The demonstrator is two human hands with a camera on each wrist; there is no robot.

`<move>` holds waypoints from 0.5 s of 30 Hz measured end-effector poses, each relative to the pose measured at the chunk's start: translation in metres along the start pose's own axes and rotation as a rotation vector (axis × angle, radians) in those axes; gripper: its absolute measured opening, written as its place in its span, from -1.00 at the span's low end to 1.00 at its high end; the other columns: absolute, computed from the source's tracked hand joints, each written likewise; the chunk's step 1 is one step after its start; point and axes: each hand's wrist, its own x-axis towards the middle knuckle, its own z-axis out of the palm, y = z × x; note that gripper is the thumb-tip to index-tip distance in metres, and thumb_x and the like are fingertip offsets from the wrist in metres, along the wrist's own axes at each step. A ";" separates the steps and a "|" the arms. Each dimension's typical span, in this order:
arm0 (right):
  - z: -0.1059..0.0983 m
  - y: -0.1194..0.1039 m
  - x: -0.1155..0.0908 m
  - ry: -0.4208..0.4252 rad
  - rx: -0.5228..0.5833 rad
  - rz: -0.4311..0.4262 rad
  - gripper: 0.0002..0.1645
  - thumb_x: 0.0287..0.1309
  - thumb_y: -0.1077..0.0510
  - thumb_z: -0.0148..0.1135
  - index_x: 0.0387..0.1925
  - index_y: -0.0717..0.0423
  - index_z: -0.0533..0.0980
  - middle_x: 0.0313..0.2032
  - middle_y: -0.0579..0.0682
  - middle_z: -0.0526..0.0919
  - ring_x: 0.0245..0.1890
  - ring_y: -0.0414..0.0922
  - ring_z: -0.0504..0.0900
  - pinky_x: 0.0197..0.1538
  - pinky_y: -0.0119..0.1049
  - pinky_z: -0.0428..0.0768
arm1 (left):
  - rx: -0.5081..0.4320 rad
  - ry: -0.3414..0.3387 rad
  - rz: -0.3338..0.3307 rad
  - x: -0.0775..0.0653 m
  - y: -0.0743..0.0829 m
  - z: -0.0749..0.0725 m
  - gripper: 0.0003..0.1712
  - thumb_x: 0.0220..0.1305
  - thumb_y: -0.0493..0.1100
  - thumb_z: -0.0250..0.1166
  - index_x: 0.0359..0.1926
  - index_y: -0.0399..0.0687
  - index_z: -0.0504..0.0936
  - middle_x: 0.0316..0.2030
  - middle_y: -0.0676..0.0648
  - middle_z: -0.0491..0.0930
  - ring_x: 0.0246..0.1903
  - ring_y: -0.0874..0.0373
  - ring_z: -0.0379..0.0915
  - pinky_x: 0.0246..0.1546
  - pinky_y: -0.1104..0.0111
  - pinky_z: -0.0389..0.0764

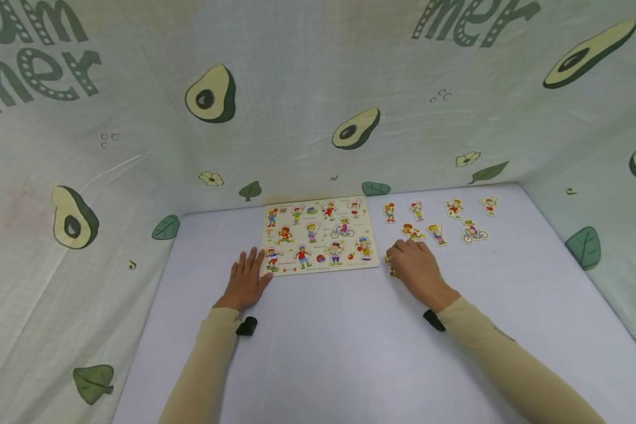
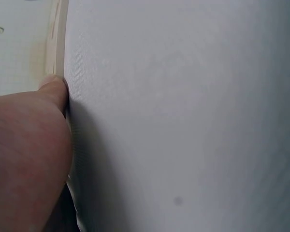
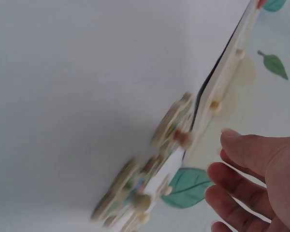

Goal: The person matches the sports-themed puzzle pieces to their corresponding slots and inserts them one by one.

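A wooden peg puzzle board point(image 1: 320, 235) with printed sports figures lies flat near the back of the table. My left hand point(image 1: 245, 280) rests spread at the board's left edge; in the left wrist view its thumb point(image 2: 53, 89) touches the board's rim point(image 2: 59, 38). My right hand point(image 1: 416, 268) is just right of the board, over small figure pieces point(image 1: 394, 274) that it partly covers. In the right wrist view the right hand point(image 3: 251, 179) has its thumb and fingers apart with nothing between them, and knobbed puzzle pieces point(image 3: 121, 191) lie beyond.
Several loose figure pieces lie in two rows right of the board, among them a cyclist piece point(image 1: 474, 232) and a piece with a bat point(image 1: 437, 234). A hanging cloth with avocado prints point(image 1: 291, 76) encloses the back and sides of the white table point(image 1: 328, 353).
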 end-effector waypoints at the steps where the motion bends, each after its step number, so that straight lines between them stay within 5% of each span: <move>1: -0.001 0.003 -0.003 -0.001 0.003 0.009 -0.69 0.11 0.27 0.61 -0.10 0.18 0.72 -0.15 0.05 0.69 -0.06 0.08 0.65 0.11 0.03 0.59 | 0.001 -0.002 -0.003 0.000 0.000 0.000 -0.14 0.65 0.07 0.03 0.67 -0.30 -0.04 0.67 -0.40 -0.20 0.63 -0.44 -0.42 0.57 -0.31 -0.25; 15: -0.008 0.030 -0.026 -0.027 0.076 0.075 -0.75 0.08 0.35 0.57 -0.17 0.21 0.72 -0.22 0.08 0.73 -0.15 0.12 0.65 0.02 0.10 0.57 | -0.002 -0.014 -0.010 -0.001 0.004 -0.002 -0.15 0.65 0.04 0.03 0.67 -0.32 -0.06 0.67 -0.40 -0.23 0.63 -0.44 -0.45 0.57 -0.31 -0.29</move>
